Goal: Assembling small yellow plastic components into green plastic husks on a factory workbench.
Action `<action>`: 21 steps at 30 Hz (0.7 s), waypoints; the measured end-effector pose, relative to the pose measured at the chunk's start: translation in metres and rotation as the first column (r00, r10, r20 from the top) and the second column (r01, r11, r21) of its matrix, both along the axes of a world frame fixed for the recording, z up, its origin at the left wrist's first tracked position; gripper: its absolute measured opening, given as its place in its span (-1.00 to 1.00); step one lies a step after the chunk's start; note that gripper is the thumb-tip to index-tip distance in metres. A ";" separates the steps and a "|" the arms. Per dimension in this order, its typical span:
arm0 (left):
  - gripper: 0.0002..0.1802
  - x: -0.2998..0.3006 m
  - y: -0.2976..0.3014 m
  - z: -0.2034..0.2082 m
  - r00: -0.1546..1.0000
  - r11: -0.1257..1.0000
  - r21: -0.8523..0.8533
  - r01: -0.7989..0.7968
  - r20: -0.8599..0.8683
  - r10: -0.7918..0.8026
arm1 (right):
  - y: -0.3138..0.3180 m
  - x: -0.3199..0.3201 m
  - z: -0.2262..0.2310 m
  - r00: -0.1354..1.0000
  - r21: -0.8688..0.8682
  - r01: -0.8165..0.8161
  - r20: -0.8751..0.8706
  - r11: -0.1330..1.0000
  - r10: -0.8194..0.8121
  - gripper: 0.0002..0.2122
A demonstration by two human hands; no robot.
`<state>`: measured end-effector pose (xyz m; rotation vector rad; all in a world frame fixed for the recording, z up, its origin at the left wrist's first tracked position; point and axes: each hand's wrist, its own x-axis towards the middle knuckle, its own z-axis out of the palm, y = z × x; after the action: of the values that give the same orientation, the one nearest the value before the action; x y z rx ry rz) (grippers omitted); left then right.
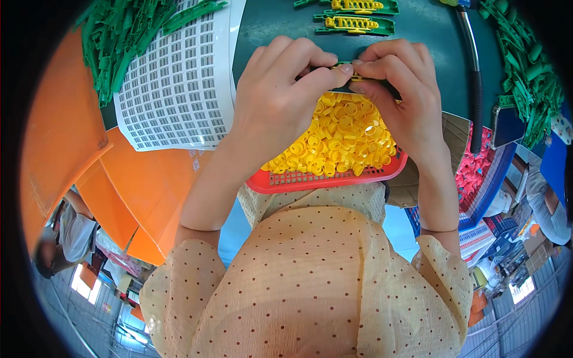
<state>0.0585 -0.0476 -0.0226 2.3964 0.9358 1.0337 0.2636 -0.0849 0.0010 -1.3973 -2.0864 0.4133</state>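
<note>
At the near edge of the green tabletop, my left hand [286, 83] and my right hand [406, 80] pinch a small green plastic piece with yellow in it [358, 76] from both sides. My fingers cover most of it. Just below them, a red basket [334, 184] holds a heap of small yellow plastic caps [334, 140]. Beyond my fingertips lies a green half-shell with a yellow spiral-like insert [353, 24]. Similar pieces [357, 6] lie behind it, running to the top edge of the picture.
Sheets of printed labels [173, 89] lie at the left, beneath a pile of green plastic parts [128, 42]. More green parts [528, 65] are heaped at the right, by a black-handled metal tool [476, 101] and a phone [507, 126]. Orange panels [143, 185] stand at left; pink pieces [474, 164] fill a blue crate.
</note>
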 end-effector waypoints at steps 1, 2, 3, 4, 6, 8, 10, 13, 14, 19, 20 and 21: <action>-0.83 0.000 0.001 0.000 1.000 1.000 -0.005 0.002 -0.001 -0.002 | 0.000 0.000 0.001 1.000 -0.029 0.005 -0.026 1.000 -0.006 -0.73; -0.83 0.000 0.001 0.000 1.000 1.000 0.006 0.002 0.002 -0.002 | 0.001 -0.001 0.002 0.999 -0.055 0.009 -0.052 0.998 -0.011 -0.72; -0.84 0.000 0.001 -0.001 1.000 1.000 0.000 -0.001 0.013 0.001 | 0.001 0.000 0.003 0.999 -0.044 0.008 -0.048 0.999 -0.010 -0.72; -0.84 -0.001 0.001 -0.001 1.000 1.000 -0.006 -0.006 0.025 0.006 | 0.001 0.002 0.005 0.994 -0.069 0.027 -0.103 0.997 -0.034 -0.73; -0.83 -0.002 -0.002 -0.002 1.000 1.000 -0.012 -0.020 0.018 0.020 | -0.001 0.006 0.005 0.986 -0.086 0.028 -0.161 0.996 -0.042 -0.73; -0.83 -0.003 -0.003 -0.001 0.999 0.999 -0.015 -0.034 0.009 0.034 | -0.002 0.008 0.006 0.996 -0.036 0.007 -0.094 0.999 -0.011 -0.73; -0.78 -0.002 -0.003 0.001 1.000 0.999 -0.025 -0.025 0.015 0.026 | -0.003 0.004 0.003 0.998 -0.001 0.021 -0.065 1.000 -0.021 -0.73; -0.72 -0.004 -0.003 0.007 0.992 0.994 -0.109 -0.031 0.121 0.044 | 0.000 -0.001 0.000 0.999 0.063 0.045 -0.025 0.997 -0.043 -0.74; -0.68 -0.010 -0.001 0.009 0.991 0.993 -0.085 -0.078 0.103 0.087 | -0.001 -0.001 0.001 0.998 0.083 0.063 0.006 0.995 -0.063 -0.75; -0.72 -0.053 0.040 0.014 0.922 0.908 0.167 -0.383 0.013 0.387 | 0.004 0.005 -0.002 0.988 0.175 0.136 0.050 0.975 -0.147 -0.75; -0.75 -0.058 0.046 0.016 0.874 0.860 0.221 -0.460 -0.059 0.483 | 0.005 0.004 0.001 0.987 0.187 0.136 0.054 0.973 -0.149 -0.75; -0.75 -0.063 0.049 0.016 0.875 0.859 0.227 -0.459 -0.048 0.481 | 0.004 0.003 0.004 0.989 0.152 0.145 -0.004 0.978 -0.146 -0.74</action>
<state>-0.0041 0.0014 -0.0068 2.4652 1.5834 1.2353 0.2662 -0.0811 0.0054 -1.4503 -1.9614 0.1855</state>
